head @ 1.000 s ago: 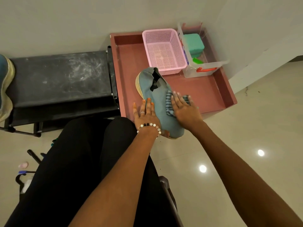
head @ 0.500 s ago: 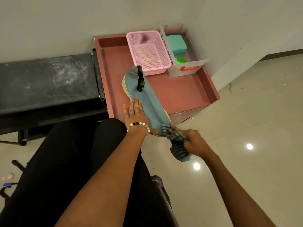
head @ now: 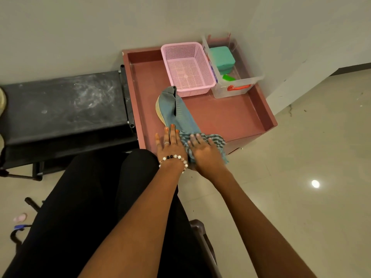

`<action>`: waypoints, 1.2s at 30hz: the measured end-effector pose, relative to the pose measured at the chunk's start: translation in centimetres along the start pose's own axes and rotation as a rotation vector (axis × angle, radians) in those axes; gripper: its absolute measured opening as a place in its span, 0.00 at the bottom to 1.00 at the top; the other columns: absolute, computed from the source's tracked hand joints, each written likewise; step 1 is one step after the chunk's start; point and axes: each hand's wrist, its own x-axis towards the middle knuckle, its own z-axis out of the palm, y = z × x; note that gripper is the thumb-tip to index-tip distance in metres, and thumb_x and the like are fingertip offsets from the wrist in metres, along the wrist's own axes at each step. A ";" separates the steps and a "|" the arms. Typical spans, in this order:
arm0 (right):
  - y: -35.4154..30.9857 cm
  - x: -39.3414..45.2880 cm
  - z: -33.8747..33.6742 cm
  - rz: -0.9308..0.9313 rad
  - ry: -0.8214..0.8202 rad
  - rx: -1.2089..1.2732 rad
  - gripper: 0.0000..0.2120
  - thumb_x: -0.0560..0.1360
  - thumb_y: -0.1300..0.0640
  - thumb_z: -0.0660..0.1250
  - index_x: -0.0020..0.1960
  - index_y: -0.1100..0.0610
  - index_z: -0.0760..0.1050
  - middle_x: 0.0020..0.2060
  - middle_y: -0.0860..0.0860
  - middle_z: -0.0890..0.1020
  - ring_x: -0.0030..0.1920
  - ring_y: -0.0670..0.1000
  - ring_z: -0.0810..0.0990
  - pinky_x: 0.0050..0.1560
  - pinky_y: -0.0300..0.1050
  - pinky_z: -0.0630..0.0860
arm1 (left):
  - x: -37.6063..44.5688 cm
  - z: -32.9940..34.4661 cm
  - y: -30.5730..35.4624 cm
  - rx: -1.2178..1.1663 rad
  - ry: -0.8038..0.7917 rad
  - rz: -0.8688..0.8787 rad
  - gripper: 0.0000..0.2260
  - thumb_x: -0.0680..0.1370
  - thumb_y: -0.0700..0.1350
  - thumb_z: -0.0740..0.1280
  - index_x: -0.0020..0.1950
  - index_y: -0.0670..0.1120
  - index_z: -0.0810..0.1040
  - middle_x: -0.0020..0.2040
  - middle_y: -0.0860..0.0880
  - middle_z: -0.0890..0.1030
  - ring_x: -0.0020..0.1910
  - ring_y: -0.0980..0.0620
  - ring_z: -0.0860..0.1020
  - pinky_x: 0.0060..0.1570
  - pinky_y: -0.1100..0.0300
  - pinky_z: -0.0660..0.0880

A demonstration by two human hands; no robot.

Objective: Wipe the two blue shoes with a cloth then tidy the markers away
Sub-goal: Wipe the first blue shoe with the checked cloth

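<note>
So the blue-grey fabric slip-on shoe (head: 176,115) is lying on the reddish-brown tray table (head: 230,117), with its toe end hanging over the near edge toward the person's lap. The left hand (head: 170,145) is laid flat on the shoe's near end, fingers straight and close together, just pressing it down, not gripping anything. The right hand (head: 204,153) is spread flat too, palm down on the grey-and-teal striped cloth (head: 216,140), which is bunched over the toe of the shoe; the fingers are only slightly bent, pushing on the cloth rather than pinching it. The two hands sit right beside each other. A pink plastic mesh basket (head: 188,67) sits just behind the shoe's heel.
</note>
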 end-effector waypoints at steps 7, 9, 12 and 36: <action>2.5 -5.7 2.0 -0.043 0.017 -0.014 0.30 0.76 0.63 0.56 0.76 0.59 0.53 0.76 0.53 0.52 0.76 0.54 0.44 0.74 0.51 0.44 | 0.4 0.5 0.4 -0.038 -0.009 -0.013 0.43 0.79 0.56 0.61 0.76 0.41 0.32 0.75 0.44 0.29 0.74 0.43 0.31 0.69 0.40 0.31; 2.5 -4.0 2.0 -0.040 0.029 -0.064 0.28 0.78 0.61 0.54 0.76 0.61 0.51 0.76 0.56 0.51 0.76 0.56 0.43 0.74 0.52 0.41 | 0.4 0.4 0.4 -0.061 -0.023 -0.003 0.43 0.79 0.56 0.62 0.75 0.40 0.32 0.75 0.43 0.29 0.74 0.43 0.31 0.68 0.40 0.31; 2.6 -0.3 1.0 -0.042 0.042 -0.121 0.29 0.80 0.54 0.55 0.76 0.63 0.50 0.76 0.58 0.52 0.76 0.57 0.44 0.74 0.54 0.44 | 0.5 0.2 0.3 -0.085 -0.038 -0.002 0.45 0.78 0.55 0.65 0.76 0.40 0.33 0.75 0.43 0.28 0.74 0.43 0.30 0.67 0.39 0.30; 2.6 -0.9 -6.6 0.551 0.861 1.002 0.14 0.64 0.72 0.57 0.42 0.62 0.78 0.32 0.50 0.77 0.33 0.48 0.74 0.34 0.41 0.71 | -0.6 -1.0 -0.3 -0.126 -0.063 0.075 0.62 0.64 0.72 0.68 0.75 0.38 0.34 0.75 0.41 0.29 0.73 0.43 0.28 0.65 0.38 0.28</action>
